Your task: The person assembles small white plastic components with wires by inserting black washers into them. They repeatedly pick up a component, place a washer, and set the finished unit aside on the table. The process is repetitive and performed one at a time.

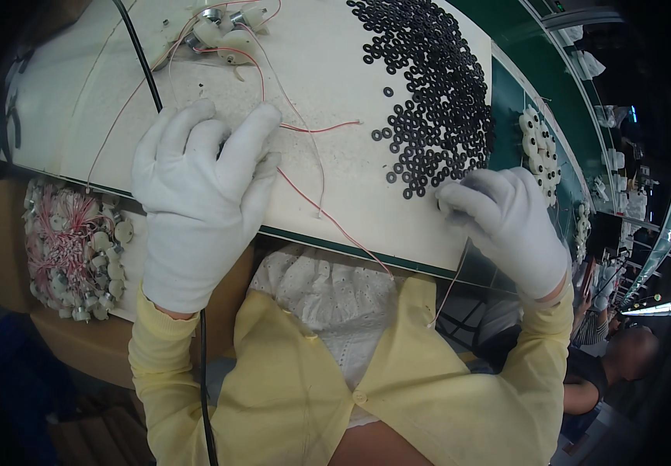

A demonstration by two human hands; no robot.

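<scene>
My left hand [203,186], in a white glove, is over the near edge of the white work surface [219,89], fingers bent and thumb close to the forefinger. Red and white wires [334,223] come out beside its thumb and forefinger; what lies inside the grip is hidden. My right hand [502,221], gloved too, has its fingertips pinched together at the near end of a spread of small black rings [444,101]. A dark bit shows at those fingertips, too small to name. One thin wire [450,289] hangs below this hand.
Small whitish motor units [230,43] with wires lie at the back. A cardboard box [9,241] at left holds many wired motor units [79,256]. A black cord [139,58] passes behind my left hand. White parts with black rings [539,147] lie right. Another person [603,373] is farther right.
</scene>
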